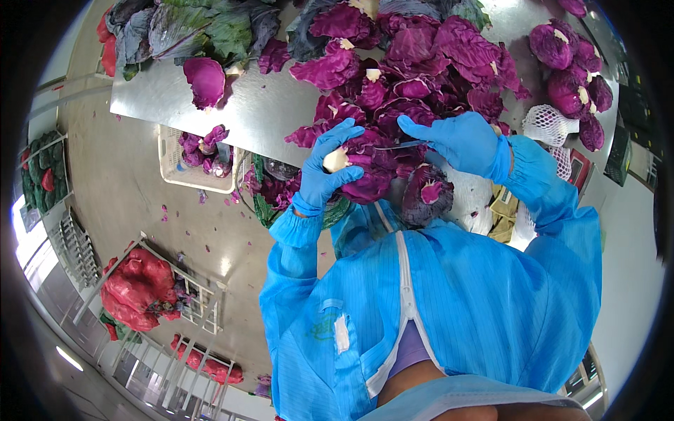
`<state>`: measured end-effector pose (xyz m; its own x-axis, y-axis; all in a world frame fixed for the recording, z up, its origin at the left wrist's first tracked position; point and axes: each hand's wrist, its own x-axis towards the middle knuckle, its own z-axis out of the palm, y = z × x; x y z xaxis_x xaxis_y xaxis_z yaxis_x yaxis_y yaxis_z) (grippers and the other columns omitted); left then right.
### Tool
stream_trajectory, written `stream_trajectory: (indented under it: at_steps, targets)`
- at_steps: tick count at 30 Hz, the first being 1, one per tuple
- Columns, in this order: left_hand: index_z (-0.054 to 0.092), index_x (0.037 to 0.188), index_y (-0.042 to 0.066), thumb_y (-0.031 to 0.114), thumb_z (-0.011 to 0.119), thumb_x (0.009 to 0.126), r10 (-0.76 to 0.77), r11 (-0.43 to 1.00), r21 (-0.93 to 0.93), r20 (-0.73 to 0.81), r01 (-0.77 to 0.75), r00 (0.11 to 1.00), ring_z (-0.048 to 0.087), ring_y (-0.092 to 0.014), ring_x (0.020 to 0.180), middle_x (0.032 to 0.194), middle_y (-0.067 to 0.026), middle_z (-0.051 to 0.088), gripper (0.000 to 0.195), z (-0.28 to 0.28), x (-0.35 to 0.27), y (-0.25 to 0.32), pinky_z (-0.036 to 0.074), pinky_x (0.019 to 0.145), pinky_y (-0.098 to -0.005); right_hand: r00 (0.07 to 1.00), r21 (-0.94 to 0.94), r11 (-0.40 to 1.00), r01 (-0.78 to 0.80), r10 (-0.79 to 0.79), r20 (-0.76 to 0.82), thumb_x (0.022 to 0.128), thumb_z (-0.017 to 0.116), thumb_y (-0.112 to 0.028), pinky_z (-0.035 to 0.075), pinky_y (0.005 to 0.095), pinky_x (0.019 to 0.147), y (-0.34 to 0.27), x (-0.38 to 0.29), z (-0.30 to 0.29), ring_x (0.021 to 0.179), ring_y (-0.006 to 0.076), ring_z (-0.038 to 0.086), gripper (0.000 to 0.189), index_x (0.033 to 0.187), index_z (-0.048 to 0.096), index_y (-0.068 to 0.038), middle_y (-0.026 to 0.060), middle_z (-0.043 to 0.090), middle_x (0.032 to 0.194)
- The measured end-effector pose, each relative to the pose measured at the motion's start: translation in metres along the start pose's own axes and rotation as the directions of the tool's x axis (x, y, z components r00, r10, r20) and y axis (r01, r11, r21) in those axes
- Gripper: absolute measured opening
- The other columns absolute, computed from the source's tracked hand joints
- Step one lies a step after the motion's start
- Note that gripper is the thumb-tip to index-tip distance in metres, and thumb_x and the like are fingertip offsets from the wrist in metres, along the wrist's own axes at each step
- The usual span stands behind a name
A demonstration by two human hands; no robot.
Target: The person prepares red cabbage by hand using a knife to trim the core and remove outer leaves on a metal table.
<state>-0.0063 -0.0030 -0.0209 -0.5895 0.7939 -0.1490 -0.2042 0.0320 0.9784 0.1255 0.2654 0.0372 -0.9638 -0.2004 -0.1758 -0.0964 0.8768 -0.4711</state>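
Note:
My left hand (324,168), in a blue glove, holds a red cabbage head (371,176) by its stem side, with the pale cut stem (335,159) between thumb and fingers. In my gloved right hand (463,144) is a knife (397,146); its thin blade points left across the upper part of the head. Just right of that head, at the table's near edge, lies another dark cabbage (427,194). Loose purple outer leaves (405,58) are heaped on the steel table (253,105) beyond both hands.
Several trimmed cabbages (571,68) lie at the table's right end beside white foam nets (550,125). A white plastic crate (197,181) with cabbage pieces stands on the floor at left. Behind it, red mesh sacks (139,289) rest on a metal-framed cart (202,310).

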Motion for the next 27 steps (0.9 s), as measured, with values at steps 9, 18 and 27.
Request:
stream_trajectory:
  at_steps: [9, 18, 27]
  targets:
    - [0.064, 0.127, 0.011, 0.024, 0.087, 0.063, -0.026, 0.999, -0.026, 0.024, 0.026, 0.999, 0.044, -0.026, 0.132, 0.139, -0.0110, 0.052, 0.069, -0.004, 0.005, -0.001, 0.031, 0.113, -0.0416, 0.994, 0.063, 0.992, 0.109, -0.110, 0.009, 0.086, 0.059, -0.014, 0.043, 0.0375, 0.047, 0.015, 0.011, 0.006, 0.051, 0.0235, 0.054, 0.056, 0.140, 0.048, -0.020, 0.0043, 0.058, 0.066]
    - [0.064, 0.126, 0.010, 0.020, 0.086, 0.064, -0.001, 0.999, -0.053, 0.072, 0.005, 0.997, 0.044, -0.026, 0.131, 0.137, -0.0115, 0.054, 0.067, -0.008, 0.007, 0.000, 0.031, 0.113, -0.0425, 0.988, 0.267, 0.963, 0.045, -0.083, 0.131, 0.086, 0.062, -0.012, 0.049, 0.0347, 0.051, 0.026, 0.026, 0.005, 0.059, 0.0290, 0.061, 0.048, 0.132, 0.059, -0.028, 0.0102, 0.068, 0.079]
    - [0.070, 0.116, 0.007, 0.010, 0.074, 0.072, -0.014, 0.994, -0.110, 0.018, 0.016, 1.000, 0.049, -0.026, 0.126, 0.129, -0.0126, 0.061, 0.044, -0.009, 0.001, 0.003, 0.034, 0.110, -0.0427, 0.976, 0.082, 0.979, 0.187, -0.195, 0.097, 0.089, 0.055, -0.010, 0.046, 0.0353, 0.050, 0.015, 0.044, -0.001, 0.053, 0.0248, 0.057, 0.054, 0.137, 0.053, -0.033, 0.0062, 0.064, 0.071]
